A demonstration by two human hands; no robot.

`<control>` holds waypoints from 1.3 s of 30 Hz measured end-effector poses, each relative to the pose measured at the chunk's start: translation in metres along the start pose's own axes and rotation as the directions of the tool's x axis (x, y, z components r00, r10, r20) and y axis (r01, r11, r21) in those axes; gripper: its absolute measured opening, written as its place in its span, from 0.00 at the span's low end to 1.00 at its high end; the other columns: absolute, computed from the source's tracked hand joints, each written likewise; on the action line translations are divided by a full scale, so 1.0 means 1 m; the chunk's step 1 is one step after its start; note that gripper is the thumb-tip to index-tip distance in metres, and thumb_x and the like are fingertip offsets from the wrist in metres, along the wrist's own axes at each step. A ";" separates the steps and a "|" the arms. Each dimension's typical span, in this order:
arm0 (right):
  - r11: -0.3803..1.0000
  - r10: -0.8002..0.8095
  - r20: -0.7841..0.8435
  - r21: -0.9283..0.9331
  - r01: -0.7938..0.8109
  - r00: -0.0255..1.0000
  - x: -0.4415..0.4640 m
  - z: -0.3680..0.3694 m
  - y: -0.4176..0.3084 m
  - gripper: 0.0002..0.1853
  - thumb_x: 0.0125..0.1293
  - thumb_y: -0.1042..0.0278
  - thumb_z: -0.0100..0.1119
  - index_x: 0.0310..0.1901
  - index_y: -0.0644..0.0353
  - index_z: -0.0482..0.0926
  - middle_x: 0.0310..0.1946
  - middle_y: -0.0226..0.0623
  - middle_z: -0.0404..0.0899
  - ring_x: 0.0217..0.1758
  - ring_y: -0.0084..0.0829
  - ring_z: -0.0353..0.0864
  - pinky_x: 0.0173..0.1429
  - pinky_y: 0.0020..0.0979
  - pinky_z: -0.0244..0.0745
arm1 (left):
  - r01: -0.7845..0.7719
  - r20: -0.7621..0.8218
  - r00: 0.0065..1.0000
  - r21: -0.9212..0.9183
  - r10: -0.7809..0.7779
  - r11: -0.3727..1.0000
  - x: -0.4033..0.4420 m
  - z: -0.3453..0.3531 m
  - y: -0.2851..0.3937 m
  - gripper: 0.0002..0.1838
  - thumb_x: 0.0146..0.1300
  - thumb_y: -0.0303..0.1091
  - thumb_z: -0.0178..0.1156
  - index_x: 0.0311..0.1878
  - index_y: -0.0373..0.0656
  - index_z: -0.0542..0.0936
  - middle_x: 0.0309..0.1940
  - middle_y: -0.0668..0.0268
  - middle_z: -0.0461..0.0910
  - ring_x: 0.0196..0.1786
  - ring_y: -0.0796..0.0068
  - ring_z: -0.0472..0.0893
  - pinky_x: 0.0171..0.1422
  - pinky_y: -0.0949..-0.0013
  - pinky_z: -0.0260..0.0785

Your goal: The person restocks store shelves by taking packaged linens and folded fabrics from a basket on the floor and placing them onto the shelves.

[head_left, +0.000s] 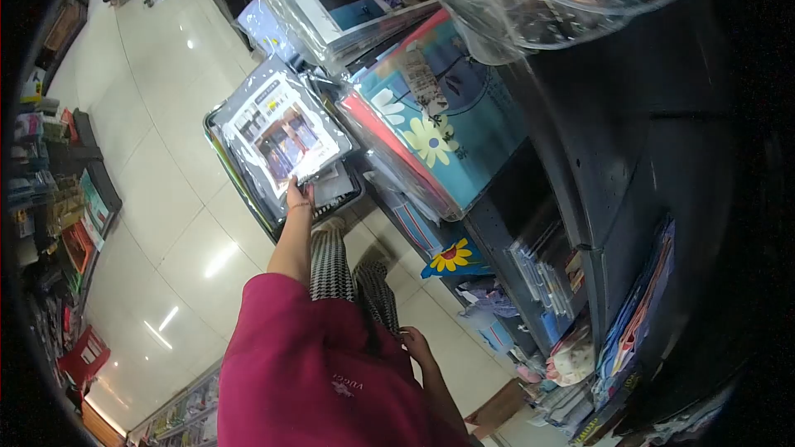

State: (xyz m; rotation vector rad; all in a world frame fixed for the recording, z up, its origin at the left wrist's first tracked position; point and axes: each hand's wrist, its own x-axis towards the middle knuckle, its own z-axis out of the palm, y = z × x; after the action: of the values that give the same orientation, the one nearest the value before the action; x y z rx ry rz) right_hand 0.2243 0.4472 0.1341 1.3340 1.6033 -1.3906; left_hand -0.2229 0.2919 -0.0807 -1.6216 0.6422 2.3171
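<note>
My left hand (299, 195) is closed on the near edge of a clear-wrapped grey package (286, 136) with a printed picture label. The package lies on top of other flat packs in a dark basket (358, 192) beside the shelf. My right hand (416, 343) hangs low beside my patterned trousers, partly hidden by my red shirt. Its fingers are too small and covered to read, and no object shows in it.
A dark shelf unit (571, 116) runs along the right, holding a teal flowered pack (464, 128) and plastic-wrapped goods. A yellow flower item (451, 257) sticks out lower down. Pale tiled floor (178, 199) and another row of goods (83, 232) lie left.
</note>
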 end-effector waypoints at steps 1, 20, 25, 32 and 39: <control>0.998 -0.062 -0.002 -0.012 0.062 0.998 -0.001 -0.003 -0.014 0.14 0.62 0.72 0.45 0.48 0.66 0.71 0.33 0.38 0.77 0.37 0.27 0.76 0.42 0.27 0.71 | -0.013 0.038 0.999 0.046 0.011 0.999 -0.005 -0.006 0.000 0.11 0.58 0.40 0.56 0.41 0.47 0.74 0.33 0.66 0.76 0.34 0.72 0.76 0.40 0.69 0.74; 0.323 -0.564 0.431 0.900 -0.292 0.704 -0.006 0.026 -0.199 0.28 0.61 0.47 0.50 0.55 0.59 0.64 0.50 0.44 0.72 0.56 0.41 0.71 0.53 0.32 0.70 | -0.711 0.732 0.680 0.670 -0.035 0.212 -0.373 -0.027 0.041 0.14 0.58 0.36 0.56 0.23 0.35 0.76 0.16 0.67 0.73 0.19 0.78 0.71 0.26 0.73 0.62; 0.375 -0.528 0.237 0.927 -0.027 0.816 -0.096 -0.021 -0.158 0.21 0.64 0.57 0.45 0.54 0.61 0.63 0.45 0.45 0.75 0.52 0.42 0.74 0.42 0.26 0.71 | -0.799 0.759 0.576 0.602 -0.302 -0.011 -0.431 -0.015 0.026 0.18 0.55 0.40 0.60 0.19 0.33 0.78 0.16 0.64 0.76 0.19 0.79 0.74 0.24 0.72 0.63; 0.528 -0.584 -0.035 0.742 0.412 0.811 -0.242 -0.065 -0.151 0.24 0.66 0.58 0.44 0.57 0.66 0.60 0.42 0.43 0.74 0.36 0.38 0.81 0.29 0.26 0.72 | -0.968 0.826 0.231 0.141 -0.515 -0.209 -0.495 -0.016 0.044 0.09 0.54 0.33 0.60 0.26 0.36 0.78 0.19 0.67 0.78 0.22 0.75 0.76 0.29 0.71 0.69; 0.355 -0.602 -0.052 0.876 0.326 0.797 -0.187 -0.070 -0.167 0.16 0.57 0.68 0.56 0.46 0.66 0.73 0.36 0.38 0.78 0.32 0.33 0.80 0.28 0.27 0.73 | -0.989 0.705 0.140 0.071 -0.695 -0.127 -0.520 -0.017 0.055 0.09 0.56 0.32 0.56 0.28 0.36 0.77 0.23 0.65 0.78 0.25 0.76 0.76 0.31 0.72 0.68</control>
State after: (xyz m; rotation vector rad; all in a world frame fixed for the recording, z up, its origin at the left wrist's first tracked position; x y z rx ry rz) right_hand 0.1328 0.4722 0.3769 1.0292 1.0944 -2.8950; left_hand -0.0479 0.2633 0.4119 1.2068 1.7993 1.1174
